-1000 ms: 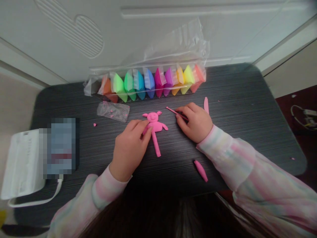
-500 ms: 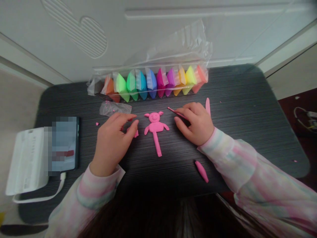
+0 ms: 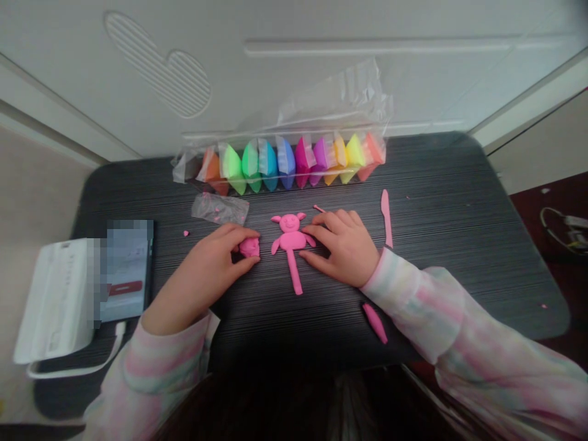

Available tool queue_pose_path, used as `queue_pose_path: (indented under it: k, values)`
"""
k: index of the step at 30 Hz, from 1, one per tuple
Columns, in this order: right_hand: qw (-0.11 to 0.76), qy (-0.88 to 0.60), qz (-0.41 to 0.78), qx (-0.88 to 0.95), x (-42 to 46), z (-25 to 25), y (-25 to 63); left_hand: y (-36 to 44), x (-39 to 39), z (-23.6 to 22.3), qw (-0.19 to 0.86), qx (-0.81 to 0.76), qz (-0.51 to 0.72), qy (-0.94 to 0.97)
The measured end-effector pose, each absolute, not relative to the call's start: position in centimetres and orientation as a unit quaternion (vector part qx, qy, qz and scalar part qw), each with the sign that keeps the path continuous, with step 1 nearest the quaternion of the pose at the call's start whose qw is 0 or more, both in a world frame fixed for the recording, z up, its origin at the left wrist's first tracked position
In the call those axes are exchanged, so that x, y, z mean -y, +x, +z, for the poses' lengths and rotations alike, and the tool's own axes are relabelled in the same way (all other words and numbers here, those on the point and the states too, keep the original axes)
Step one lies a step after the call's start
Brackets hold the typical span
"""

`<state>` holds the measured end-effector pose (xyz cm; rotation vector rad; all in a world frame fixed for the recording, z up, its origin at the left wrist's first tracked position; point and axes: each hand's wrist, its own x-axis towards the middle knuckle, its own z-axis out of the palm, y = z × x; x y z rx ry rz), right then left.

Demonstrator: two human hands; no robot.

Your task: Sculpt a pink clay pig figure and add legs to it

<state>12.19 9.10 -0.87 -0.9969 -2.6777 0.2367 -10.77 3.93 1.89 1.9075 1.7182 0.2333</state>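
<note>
A flat pink clay figure with ears, a smiling face, two arms and one long leg lies mid-table. My left hand is closed around a lump of pink clay, thumb and fingers at its sides. From the right, my right hand reaches to the figure with fingers apart, the tips at its right-hand arm; whether they press on it I cannot tell. The tip of a thin pink tool pokes out beyond that hand. A pink plastic knife and a tapered pink clay roll lie farther right.
Clear-wrapped clay packs in several colours line the table's back edge. A torn plastic wrapper and a pink crumb lie left of the figure. At far left, a phone leans by a white box-shaped device with a cable.
My right hand has moved left from the thin tool to the figure's side. My left hand has closed around the pink lump. The whole view has shifted slightly.
</note>
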Motion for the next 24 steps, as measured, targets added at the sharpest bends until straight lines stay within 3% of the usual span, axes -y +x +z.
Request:
queue_pose_path:
  k: [8, 14, 20, 24]
  values:
    - [0.173, -0.348, 0.084, 0.917, -9.2, -0.9, 12.5, -10.1, -3.9, 2.3, 0.293, -0.664, 0.145, 0.673]
    - [0.16, -0.356, 0.077, 0.917, -9.3, -1.2, 12.6, -9.2, -3.8, 2.5, 0.424, -0.674, 0.284, 0.534]
    - [0.179, -0.378, 0.138, 0.898, -9.5, 1.8, 15.1, -8.2, -4.0, 2.5, 0.493, -0.651, 0.313, 0.484]
    - [0.101, -0.449, 0.214, 0.862, -7.1, 4.8, 18.6, -8.2, -4.0, 2.3, 0.449, -0.673, 0.332, 0.485]
